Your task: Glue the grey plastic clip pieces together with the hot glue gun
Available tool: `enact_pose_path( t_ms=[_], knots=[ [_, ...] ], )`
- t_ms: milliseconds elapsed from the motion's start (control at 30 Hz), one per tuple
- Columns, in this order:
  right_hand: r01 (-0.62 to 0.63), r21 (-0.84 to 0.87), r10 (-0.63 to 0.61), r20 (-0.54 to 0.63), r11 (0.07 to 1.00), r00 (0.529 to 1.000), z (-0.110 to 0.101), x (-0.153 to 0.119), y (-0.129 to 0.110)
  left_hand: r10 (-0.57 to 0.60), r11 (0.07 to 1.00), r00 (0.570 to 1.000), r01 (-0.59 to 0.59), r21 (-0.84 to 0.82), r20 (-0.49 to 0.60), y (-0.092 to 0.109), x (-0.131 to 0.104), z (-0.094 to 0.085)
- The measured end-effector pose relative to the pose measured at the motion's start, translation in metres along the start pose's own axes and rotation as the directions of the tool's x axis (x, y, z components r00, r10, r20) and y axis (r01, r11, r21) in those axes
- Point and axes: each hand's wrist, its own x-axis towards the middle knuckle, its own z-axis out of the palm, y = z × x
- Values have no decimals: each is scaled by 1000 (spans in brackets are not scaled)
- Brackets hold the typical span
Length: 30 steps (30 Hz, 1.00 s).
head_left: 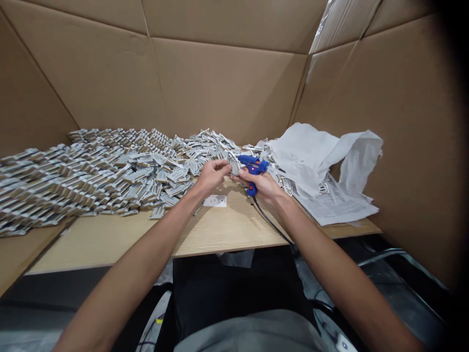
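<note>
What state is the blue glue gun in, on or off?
On, it seems: the glue gun shows a small glowing light above its red switch. The switch's position is too small to tell.

On the counter [124, 242]: stacked rows of parts [62, 181] along the left, a loose heap of parts [176, 176] adjoining on their right and reaching back, sheets [304, 156] at the right end, a cardboard wall [227, 88] behind all. Over the middle, between heap and sheets: left hand [213, 175] and right hand [264, 186], a single part [233, 165] between them, glue gun [252, 167] in the right. Below these, a paper slip [215, 201] beside the heap; a cord [269, 222] running from the gun to the counter's front edge.
</note>
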Motion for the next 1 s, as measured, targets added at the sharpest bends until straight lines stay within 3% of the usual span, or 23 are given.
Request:
enact_pose_path(
  t_ms=[300,600,767,867,1000],
  knots=[
    [82,-155,-80,20,985,997,-5,8,9,-83,996,994,81,26,70,8,-8,5],
    [118,-339,-117,21,933,993,-8,10,13,-12,998,995,5,68,104,2,-6,1],
    [39,-374,-93,-125,926,988,-6,5,10,7,999,1000,-8,50,23,0,-6,0],
    [-34,-468,-71,-206,883,976,-8,1,6,85,983,996,-78,163,-35,-2,-7,-5],
    [-15,-422,-89,-227,906,970,-5,-2,2,199,896,979,-160,414,-52,1,-11,-12]
  ],
)
